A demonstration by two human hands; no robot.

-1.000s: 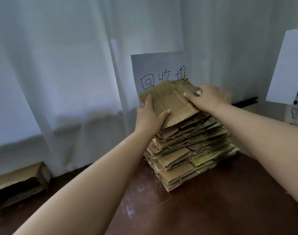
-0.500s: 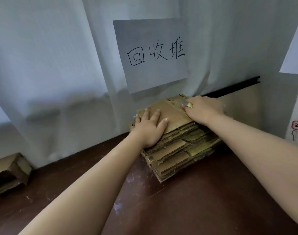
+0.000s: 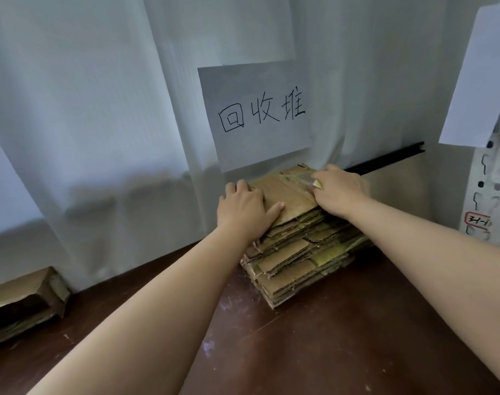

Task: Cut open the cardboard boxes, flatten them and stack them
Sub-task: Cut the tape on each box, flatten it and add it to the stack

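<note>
My left hand (image 3: pixel 244 210) lies flat on the top sheet (image 3: pixel 286 195) of the cardboard stack (image 3: pixel 297 252), with its grip spread apart and nothing held in it. I think I press down like this so the bent cardboard stays flat and does not spring up. My right hand (image 3: pixel 340 189) rests on the far right side of the same sheet. Its fingers curl down, but I cannot tell if that grip pinches anything; a small yellowish bit shows by my fingers and it is too small to name. The stack sits on the dark brown counter (image 3: pixel 342 337), right up against the white curtain (image 3: pixel 100 124), under a paper sign (image 3: pixel 257 115) with black writing. I think the sign marks where the flat boxes go. Both my arms reach out long and straight, coming together at the stack. Another box (image 3: pixel 21 303) sits far off on my left, not flat yet.
</note>
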